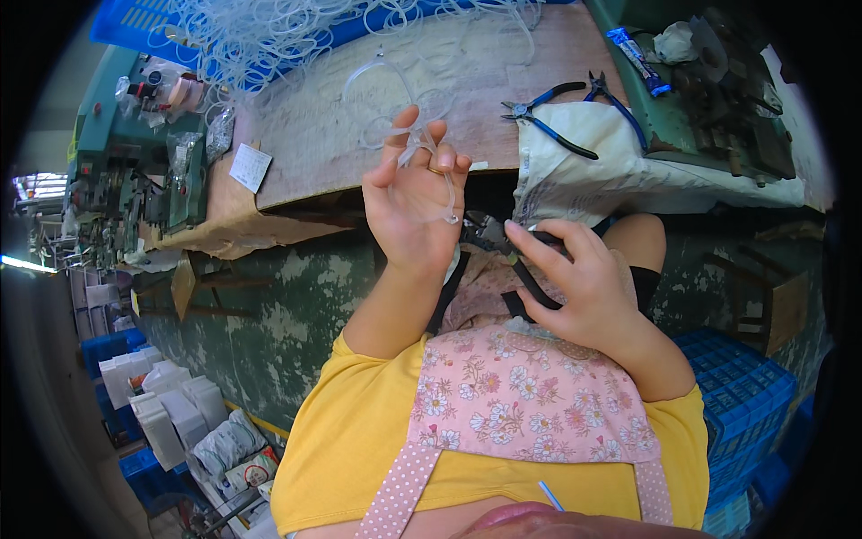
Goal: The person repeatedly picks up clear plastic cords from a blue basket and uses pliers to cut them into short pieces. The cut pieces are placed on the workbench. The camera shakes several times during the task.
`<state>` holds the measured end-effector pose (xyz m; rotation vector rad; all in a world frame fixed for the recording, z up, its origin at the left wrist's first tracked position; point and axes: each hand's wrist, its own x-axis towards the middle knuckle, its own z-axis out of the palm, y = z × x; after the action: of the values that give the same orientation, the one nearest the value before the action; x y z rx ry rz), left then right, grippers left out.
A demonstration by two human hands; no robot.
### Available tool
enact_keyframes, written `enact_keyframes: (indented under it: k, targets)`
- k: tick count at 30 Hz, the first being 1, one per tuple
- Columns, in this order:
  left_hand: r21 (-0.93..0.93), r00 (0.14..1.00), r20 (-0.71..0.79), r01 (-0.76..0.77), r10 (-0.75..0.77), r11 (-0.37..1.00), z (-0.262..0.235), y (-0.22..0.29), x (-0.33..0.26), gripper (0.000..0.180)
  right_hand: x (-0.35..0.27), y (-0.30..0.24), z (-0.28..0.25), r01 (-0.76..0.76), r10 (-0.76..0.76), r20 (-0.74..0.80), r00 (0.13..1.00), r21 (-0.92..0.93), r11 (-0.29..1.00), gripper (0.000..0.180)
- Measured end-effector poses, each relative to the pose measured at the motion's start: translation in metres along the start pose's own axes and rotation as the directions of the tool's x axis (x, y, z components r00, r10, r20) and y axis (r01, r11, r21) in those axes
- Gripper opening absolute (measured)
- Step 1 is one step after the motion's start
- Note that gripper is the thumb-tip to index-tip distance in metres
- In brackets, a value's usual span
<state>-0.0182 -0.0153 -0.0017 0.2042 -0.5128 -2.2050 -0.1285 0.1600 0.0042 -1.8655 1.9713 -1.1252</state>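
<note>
My left hand (413, 202) is raised palm up at the front edge of the table, its fingers partly curled. A thin clear plastic tube (448, 189) runs between those fingers, and a small shiny piece sits at its lower end. More of the tube loops away over the tabletop beyond my fingertips. Close by on the right, above my lap, my right hand (579, 283) is wrapped round the dark handles of a pair of pliers (536, 286). The metal jaws point up and left toward the tube's end, apart from it. Whether the jaws are parted I cannot tell.
A blue basket (126, 25) heaped with clear tubing (260, 36) stands at the far left. Blue-handled cutters (552, 117) and another pair (620, 108) lie on a white cloth (575, 171). Green machines flank the table. Blue crates (736, 386) stand at lower right.
</note>
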Motion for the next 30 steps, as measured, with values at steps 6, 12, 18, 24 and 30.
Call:
enact_keyframes:
  k: [6,12,18,24,30]
  targets:
    - [-0.008,0.996,0.024,-0.090,0.091,0.996,0.007,-0.004,-0.011,0.052,0.002,-0.007,-0.001,0.092,-0.093,0.005,0.996,-0.162,0.983,0.064]
    - [0.013,0.984,0.060,-0.170,0.169,0.985,0.013,-0.006,-0.015,0.050,0.000,-0.011,-0.003,0.077,-0.073,0.037,0.997,-0.128,0.989,0.068]
    - [0.024,1.000,0.027,-0.012,0.011,1.000,0.012,0.000,-0.011,0.053,-0.001,0.000,0.003,0.151,-0.153,0.008,0.988,-0.225,0.963,0.069]
    - [0.029,0.967,-0.003,0.257,-0.257,0.966,0.013,0.005,-0.001,0.049,0.004,0.020,-0.002,0.259,-0.265,0.019,0.964,-0.298,0.919,0.070]
    - [-0.075,0.947,0.075,0.319,-0.313,0.945,0.009,0.004,0.005,0.051,0.005,0.012,-0.008,0.027,-0.012,-0.116,0.993,0.129,0.991,0.071]
